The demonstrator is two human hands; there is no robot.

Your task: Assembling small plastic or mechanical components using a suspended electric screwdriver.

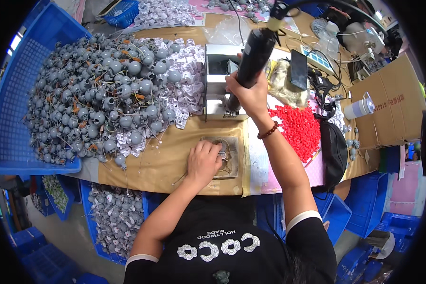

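Note:
My right hand (252,92) is wrapped round a black electric screwdriver (256,52), which leans with its lower end at the front of a metal box (213,87), likely a screw feeder. A cord runs from the tool's upper end. Nearer to me, a square fixture block (232,171) lies on the table. My left hand (204,160) rests at its left side, fingers curled over a small grey plastic part (220,147) in it. The fingers partly hide that part. Left of my hands lies a big heap of round grey plastic housings (113,94) with thin wires.
White plastic pieces (187,71) lie between the heap and the metal box. A blue crate (14,99) tips in at the left. On the right are red small parts (296,130), a phone (298,70), a black pouch (332,154), a cup (359,108) and a cardboard box (388,102).

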